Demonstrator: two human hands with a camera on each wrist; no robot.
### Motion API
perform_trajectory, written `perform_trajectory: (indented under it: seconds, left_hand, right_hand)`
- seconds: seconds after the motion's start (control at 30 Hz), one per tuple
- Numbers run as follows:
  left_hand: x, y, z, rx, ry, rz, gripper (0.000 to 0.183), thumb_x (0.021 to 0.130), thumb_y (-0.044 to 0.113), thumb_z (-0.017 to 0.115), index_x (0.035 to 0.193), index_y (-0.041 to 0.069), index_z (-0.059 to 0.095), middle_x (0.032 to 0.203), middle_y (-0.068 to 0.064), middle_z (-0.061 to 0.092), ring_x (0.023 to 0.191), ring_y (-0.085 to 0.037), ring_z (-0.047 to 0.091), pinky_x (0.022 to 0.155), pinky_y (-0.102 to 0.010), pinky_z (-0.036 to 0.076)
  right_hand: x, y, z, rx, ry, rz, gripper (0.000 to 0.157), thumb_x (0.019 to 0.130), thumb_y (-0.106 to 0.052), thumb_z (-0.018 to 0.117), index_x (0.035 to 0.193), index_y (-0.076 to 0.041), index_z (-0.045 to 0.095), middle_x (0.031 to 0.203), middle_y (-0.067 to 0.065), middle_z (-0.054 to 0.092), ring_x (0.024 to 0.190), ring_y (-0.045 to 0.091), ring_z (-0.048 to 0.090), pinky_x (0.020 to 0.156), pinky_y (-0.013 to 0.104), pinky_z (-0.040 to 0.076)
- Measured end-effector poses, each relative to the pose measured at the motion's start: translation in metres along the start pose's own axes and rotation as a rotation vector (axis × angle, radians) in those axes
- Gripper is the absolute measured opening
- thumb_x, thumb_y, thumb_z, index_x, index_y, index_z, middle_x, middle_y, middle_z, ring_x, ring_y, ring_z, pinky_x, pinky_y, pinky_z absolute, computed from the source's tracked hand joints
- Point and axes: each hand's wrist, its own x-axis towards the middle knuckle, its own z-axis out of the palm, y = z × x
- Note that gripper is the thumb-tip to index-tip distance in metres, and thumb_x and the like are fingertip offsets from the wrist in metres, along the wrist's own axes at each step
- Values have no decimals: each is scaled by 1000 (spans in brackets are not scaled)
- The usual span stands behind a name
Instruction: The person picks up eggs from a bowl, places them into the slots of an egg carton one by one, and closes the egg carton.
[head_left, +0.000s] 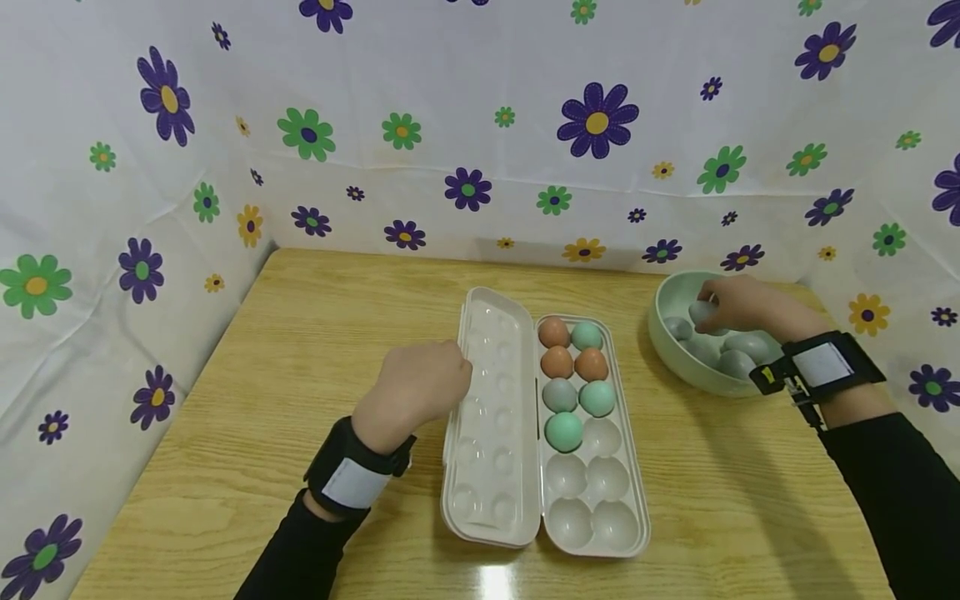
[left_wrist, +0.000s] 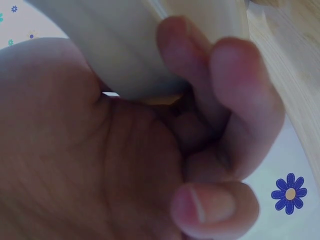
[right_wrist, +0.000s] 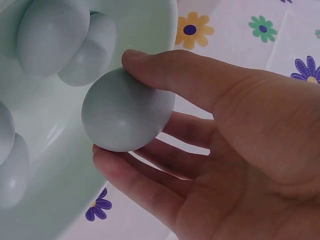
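My right hand (head_left: pixel 738 304) pinches a pale grey-blue egg (right_wrist: pixel 127 110) between thumb and fingers, inside the rim of a light green bowl (head_left: pixel 667 354). Several similar eggs (right_wrist: pixel 52 37) lie in the bowl below it. At the open lid (head_left: pixel 487 417) of a white egg carton, my left hand (head_left: pixel 420 379) grips the left edge with curled fingers (left_wrist: pixel 245 75). The carton's tray (head_left: pixel 637 500) carries brown, grey and green eggs in its far cups, including a bright green egg (head_left: pixel 564 432) in the left column. Nearer cups show bare insides.
Carton and bowl stand apart on a wooden table (head_left: pixel 315 333), the bowl at the far right. A white flower-print cloth (head_left: pixel 510 100) hangs behind the table and along both sides.
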Motion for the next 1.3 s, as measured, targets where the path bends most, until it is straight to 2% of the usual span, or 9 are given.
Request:
perform_trajectory:
  seconds: [0.37,0.97,1.3]
  left_hand:
    - [0,0,0,4,1,3,37,105,18,40,76,9,61,63,1,43,55,-14,45,48,-32,38]
    - [0,0,0,-14,-1,-10,36,106,19,39,84,6,64,65,0,43,56,-15,45,49,-31,37]
    - [0,0,0,13,-1,4,35,106,18,42,84,5,65,65,0,43,55,-15,45,47,-31,38]
  right_hand:
    - [-6,-7,-2,-4,23,-14,48,89,-18,75,123,12,58,105,22,66,88,30,59,77,43,54]
    - [-20,-25,0,-22,116,-42,50,89,-22,75,124,10,59,113,25,65,92,30,59,80,46,52]
    - [-28,-31,3,0,123,-51,49,89,-22,76,125,7,59,117,25,65,95,30,60,85,50,53]
